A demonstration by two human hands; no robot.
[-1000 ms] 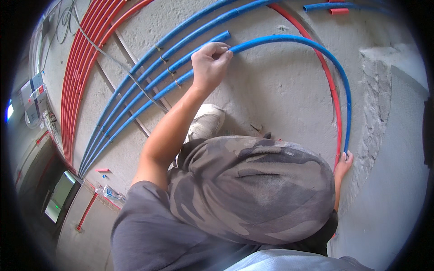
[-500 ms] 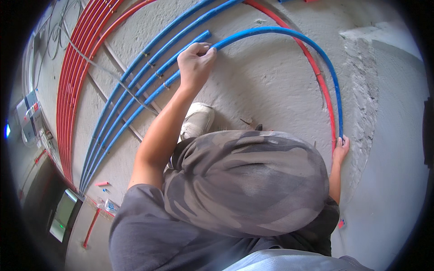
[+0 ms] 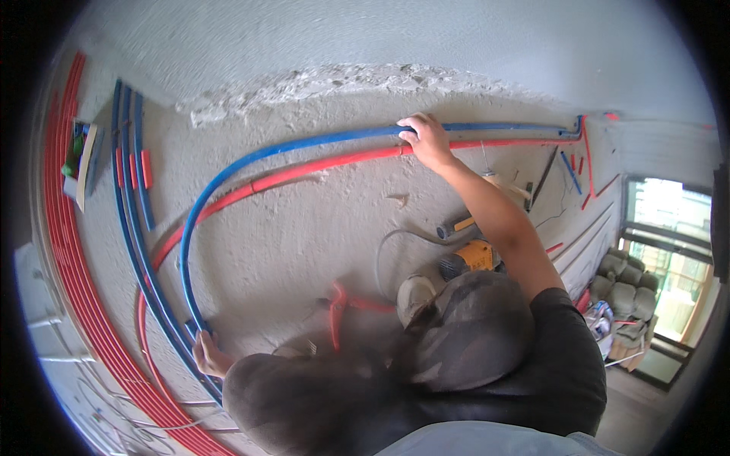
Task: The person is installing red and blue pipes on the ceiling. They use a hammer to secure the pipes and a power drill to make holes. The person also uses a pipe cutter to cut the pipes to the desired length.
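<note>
A long blue plastic pipe (image 3: 251, 159) lies in a wide curve on the grey concrete floor (image 3: 304, 235), running between the two hands. The right hand (image 3: 426, 140) is stretched far forward and pressed down on the pipe's far straight run, fingers curled over it. The left hand (image 3: 209, 356), low and close to the body, grips the pipe's near end where it bends back; how tightly those fingers close cannot be told. Just on the near side of the right hand, almost touching the blue pipe, runs a red plastic pipe (image 3: 327, 163) following the same curve.

A second ago the view faced the other way: the left hand held the pipe far out among a fan of parallel blue pipes and the right hand held its end beside the knee. Now the arc opens to the left and the hands have swapped reach.

Beyond the left hand lie parallel blue pipes (image 3: 125, 190) and a band of red pipes (image 3: 57, 251). Under the right forearm sit a yellow power tool (image 3: 471, 257) and a hammer (image 3: 456, 226). Beyond the right hand rises a rough grey plastered wall (image 3: 365, 38); to its right is a glazed door (image 3: 669, 258).
</note>
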